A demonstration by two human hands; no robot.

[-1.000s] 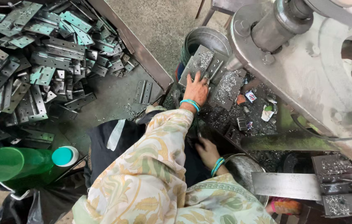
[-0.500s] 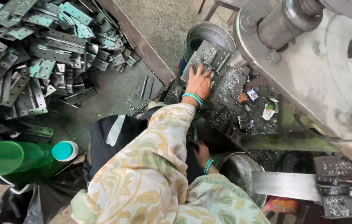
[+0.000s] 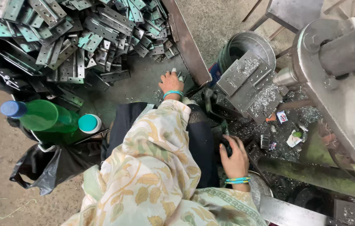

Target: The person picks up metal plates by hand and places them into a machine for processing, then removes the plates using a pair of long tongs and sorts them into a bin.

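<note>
A view from above shows a seated person in a cream floral-patterned garment (image 3: 152,175) working on a workshop floor. The left hand (image 3: 170,83), with a turquoise bangle at the wrist, reaches forward onto a flat grey-green metal tray (image 3: 139,81) and its fingers close on a small pale metal piece (image 3: 176,73) near the tray's right edge; how firmly they pinch it cannot be told. Behind that hand, filling the tray's far side, lies a large heap of perforated grey and green-tinted metal brackets (image 3: 72,33). The right hand (image 3: 234,157), also wearing turquoise bangles, rests low beside the person's knee, fingers curled on a dark object (image 3: 225,138) that is too shadowed to identify. Just beyond it, a stack of flat grey metal plates (image 3: 248,86) dusted with shiny shavings leans by a round steel bucket (image 3: 244,44). To the person's left stand 2 green plastic bottles (image 3: 45,117) above a black plastic bag (image 3: 47,167). A heavy grey machine (image 3: 345,83) fills the right side.
</note>
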